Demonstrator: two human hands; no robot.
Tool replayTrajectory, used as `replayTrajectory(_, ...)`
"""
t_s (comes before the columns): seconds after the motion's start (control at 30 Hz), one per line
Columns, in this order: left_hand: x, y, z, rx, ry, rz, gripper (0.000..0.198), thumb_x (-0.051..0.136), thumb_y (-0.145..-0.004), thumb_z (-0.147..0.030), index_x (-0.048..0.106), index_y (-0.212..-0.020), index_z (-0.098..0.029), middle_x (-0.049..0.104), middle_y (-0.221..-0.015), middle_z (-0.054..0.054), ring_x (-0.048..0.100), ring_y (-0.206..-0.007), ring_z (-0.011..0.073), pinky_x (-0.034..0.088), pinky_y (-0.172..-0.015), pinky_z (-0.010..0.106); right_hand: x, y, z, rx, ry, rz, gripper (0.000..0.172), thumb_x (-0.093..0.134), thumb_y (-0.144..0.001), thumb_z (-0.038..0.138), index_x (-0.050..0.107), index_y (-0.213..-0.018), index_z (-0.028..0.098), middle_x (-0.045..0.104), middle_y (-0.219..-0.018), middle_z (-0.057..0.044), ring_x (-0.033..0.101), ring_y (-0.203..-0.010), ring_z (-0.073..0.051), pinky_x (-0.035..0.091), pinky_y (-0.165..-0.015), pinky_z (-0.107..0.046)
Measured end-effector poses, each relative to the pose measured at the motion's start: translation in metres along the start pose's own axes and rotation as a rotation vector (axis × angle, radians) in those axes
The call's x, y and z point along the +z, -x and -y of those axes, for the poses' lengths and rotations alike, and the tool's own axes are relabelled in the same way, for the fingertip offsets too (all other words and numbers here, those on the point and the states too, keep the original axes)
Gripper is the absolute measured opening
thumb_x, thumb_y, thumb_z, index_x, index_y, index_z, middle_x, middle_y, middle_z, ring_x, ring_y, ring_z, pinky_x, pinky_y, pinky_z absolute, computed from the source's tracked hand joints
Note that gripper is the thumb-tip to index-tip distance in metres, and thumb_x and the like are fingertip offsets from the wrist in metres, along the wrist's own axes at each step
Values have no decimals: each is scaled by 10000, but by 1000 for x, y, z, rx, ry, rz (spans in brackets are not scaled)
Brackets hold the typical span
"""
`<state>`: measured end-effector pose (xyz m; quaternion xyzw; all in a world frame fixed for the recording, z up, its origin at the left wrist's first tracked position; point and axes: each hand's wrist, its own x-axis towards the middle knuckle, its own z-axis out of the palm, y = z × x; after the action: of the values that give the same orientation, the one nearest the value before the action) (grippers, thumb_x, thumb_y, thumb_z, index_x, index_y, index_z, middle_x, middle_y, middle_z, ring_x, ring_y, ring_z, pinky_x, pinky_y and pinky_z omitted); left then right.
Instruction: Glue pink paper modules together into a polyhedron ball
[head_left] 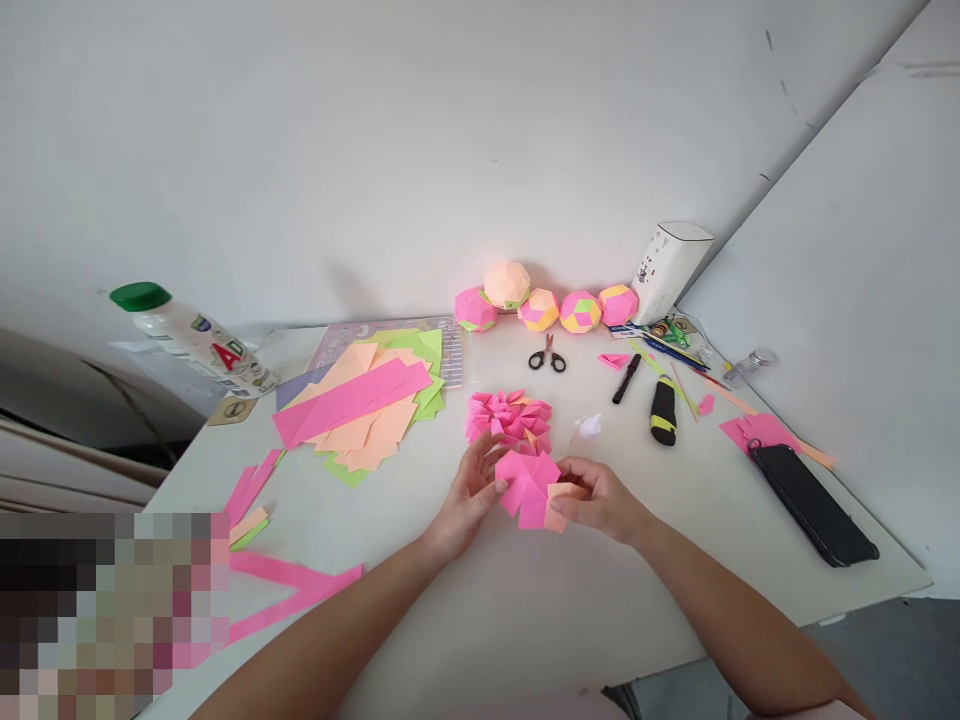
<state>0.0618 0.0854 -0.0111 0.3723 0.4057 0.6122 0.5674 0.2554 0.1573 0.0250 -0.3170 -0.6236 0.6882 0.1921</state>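
While both hands meet at the centre of the frame, the left hand (469,495) steadies the pink edge of a folded paper piece (531,490) and the right hand (600,498) pinches its peach corner. It seems to be gripped from both sides so the tucked flaps do not spring apart. The piece sits just above the desk (525,600), right in front of a heap of pink folded units (510,418) kept within easy reach. Flat coloured sheets (360,400) lie left of centre, scissors (547,358) lie beyond the heap, and paper balls (540,308) line the wall at the back — out of the way.
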Motion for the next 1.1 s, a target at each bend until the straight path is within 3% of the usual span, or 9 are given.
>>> replayTrajectory(0.07, -2, 0, 1, 90, -113, 21, 556, 658, -776, -327, 450, -1292, -324, 284, -1475, 48, 289, -1327, 266, 316, -1047, 405, -1, 1, 1, 49, 40, 54, 180, 662, -711, 221, 635, -882, 173, 572, -763, 7, 512, -663, -121, 406, -585, -233)
replayTrajectory(0.17, -1, 3, 1, 124, -251, 133, 370, 650, -783, -301, 584, -1144, -256, 430, -1340, 83, 355, -1266, 259, 313, -1038, 383, 0, 1, 0, 99, 90, 127, 161, 637, -693, 169, 639, -853, 178, 536, -691, 29, 466, -603, -104, 371, -535, -216)
replayTrajectory(0.27, 3, 8, 0, -36, -258, 259, 222, 648, -781, -319, 620, -965, -198, 572, -1007, 76, 532, -972, 214, 435, -846, 336, 1, 1, -2, 98, 115, 144, 101, 609, -690, 136, 628, -779, 179, 484, -645, 43, 418, -560, -84, 336, -490, -195)
replayTrajectory(0.37, 5, 11, -1, -210, -186, 303, 193, 656, -773, -334, 576, -858, -181, 545, -770, 4, 515, -690, 132, 417, -636, 262, 2, 0, -2, 105, 115, 118, 127, 609, -697, 146, 631, -817, 181, 500, -674, 37, 447, -575, -85, 357, -494, -189)
replayTrajectory(0.5, 5, 11, -1, -284, -112, 293, 232, 652, -770, -378, 577, -832, -169, 565, -758, 2, 525, -673, 129, 396, -615, 252, 3, 0, -2, 122, 71, 130, 199, 647, -713, 199, 617, -910, 188, 554, -749, 18, 514, -637, -107, 410, -552, -213)
replayTrajectory(0.73, 6, 8, 0, -322, -29, 213, 279, 688, -729, -410, 600, -793, -154, 576, -718, 7, 528, -625, 118, 392, -571, 230, 4, 0, -5, 42, 84, 43, 206, 659, -761, 368, 580, -773, 178, 498, -661, 29, 452, -581, -100, 363, -524, -224)
replayTrajectory(0.93, 8, 7, -1, -346, 71, 183, 274, 725, -696, -386, 591, -745, -152, 578, -681, -5, 527, -591, 107, 385, -551, 227, 13, 2, -11, -88, 104, -85, 230, 637, -779, 330, 508, -657, 184, 526, -681, 11, 471, -608, -118, 379, -548, -244)
replayTrajectory(1.1, 10, 8, -1, -387, 159, 142, 283, 763, -650, -375, 600, -719, -154, 579, -648, -12, 517, -566, 97, 385, -548, 224, 19, 4, -15, -208, 102, -142, 213, 616, -794, 346, 526, -674, 194, 601, -733, -19, 546, -671, -153, 433, -605, -282)
